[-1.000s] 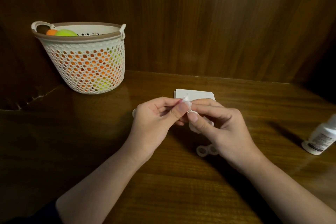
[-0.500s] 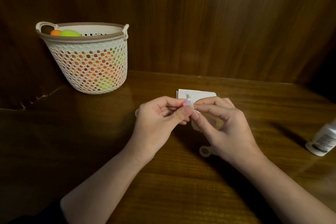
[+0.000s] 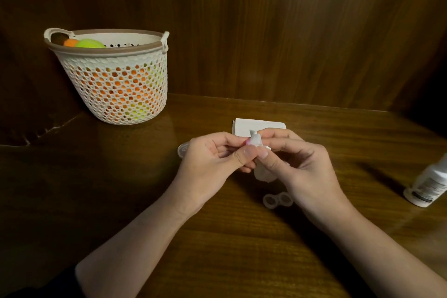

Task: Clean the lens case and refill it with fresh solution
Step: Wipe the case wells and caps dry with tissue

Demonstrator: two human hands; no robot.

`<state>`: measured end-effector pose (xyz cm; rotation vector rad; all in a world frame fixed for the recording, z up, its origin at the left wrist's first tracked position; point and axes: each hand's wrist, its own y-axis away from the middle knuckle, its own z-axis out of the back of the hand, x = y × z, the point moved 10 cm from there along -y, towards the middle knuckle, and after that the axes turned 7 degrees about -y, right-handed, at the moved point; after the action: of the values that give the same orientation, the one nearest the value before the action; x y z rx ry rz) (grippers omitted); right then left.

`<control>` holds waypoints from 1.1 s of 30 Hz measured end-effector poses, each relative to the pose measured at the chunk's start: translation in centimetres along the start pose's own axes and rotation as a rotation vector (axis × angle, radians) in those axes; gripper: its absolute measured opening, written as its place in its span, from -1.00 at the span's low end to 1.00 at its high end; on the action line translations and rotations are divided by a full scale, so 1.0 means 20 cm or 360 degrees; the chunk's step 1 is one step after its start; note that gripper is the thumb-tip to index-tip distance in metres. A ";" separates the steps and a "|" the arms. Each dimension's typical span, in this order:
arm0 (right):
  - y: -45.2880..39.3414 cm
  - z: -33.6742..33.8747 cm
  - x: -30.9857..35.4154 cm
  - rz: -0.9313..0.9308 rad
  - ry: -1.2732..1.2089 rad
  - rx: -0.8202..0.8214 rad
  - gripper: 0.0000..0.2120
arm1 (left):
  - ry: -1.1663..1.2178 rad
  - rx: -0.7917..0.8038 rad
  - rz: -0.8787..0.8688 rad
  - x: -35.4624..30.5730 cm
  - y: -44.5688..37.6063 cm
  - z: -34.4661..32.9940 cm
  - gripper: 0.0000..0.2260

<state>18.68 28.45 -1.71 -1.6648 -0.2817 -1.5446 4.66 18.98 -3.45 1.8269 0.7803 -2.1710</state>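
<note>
Pinching a small pink cap (image 3: 247,142) in the left hand (image 3: 212,164) so the right hand (image 3: 297,167) can work a tissue (image 3: 257,140) into it, the person leaves the open lens case (image 3: 278,200) on the counter (image 3: 217,237) just beneath, solution bottle (image 3: 428,187) well apart at right.

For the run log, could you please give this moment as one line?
left hand: pinching cap | right hand: wiping it with tissue | case: open on table

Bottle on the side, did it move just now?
No. The bottle sits just as far right of the tissue stack as before; only the camera shifted slightly.
</note>
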 end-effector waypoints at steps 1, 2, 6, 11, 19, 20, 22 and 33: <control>0.00 0.01 0.00 0.0015 0.0046 -0.0031 -0.78 | 0.0006 0.0010 -0.0013 -0.01 0.00 0.00 -0.56; 0.00 0.01 0.01 0.0023 0.0093 -0.0055 -0.78 | 0.0010 0.0012 -0.0027 -0.01 0.00 0.00 -0.57; 0.00 0.00 0.02 0.0045 0.0181 -0.0033 -0.81 | 0.0011 -0.0039 -0.0058 -0.03 0.01 0.02 -0.59; 0.01 -0.03 0.03 0.0086 0.0097 0.0050 -0.83 | -0.0004 -0.0095 -0.0049 -0.02 0.00 0.04 -0.60; -0.01 -0.02 0.05 0.0097 0.0379 0.0106 -0.87 | 0.0026 -0.0104 -0.0025 0.00 0.01 0.04 -0.65; -0.02 -0.02 0.05 0.0103 0.0465 0.0103 -0.88 | 0.0011 -0.0102 -0.0015 0.00 0.01 0.03 -0.64; -0.02 -0.01 0.05 0.0127 0.0629 0.0053 -0.89 | -0.0030 -0.0094 0.0002 0.02 0.00 0.03 -0.65; 0.00 -0.07 0.10 0.0283 0.0582 0.0105 -0.74 | 0.0029 -0.0010 0.0144 0.09 -0.01 0.02 -0.70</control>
<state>18.06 26.75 0.05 -1.2882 0.0092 -1.6470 3.75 19.29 -4.98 1.8440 0.6935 -2.0968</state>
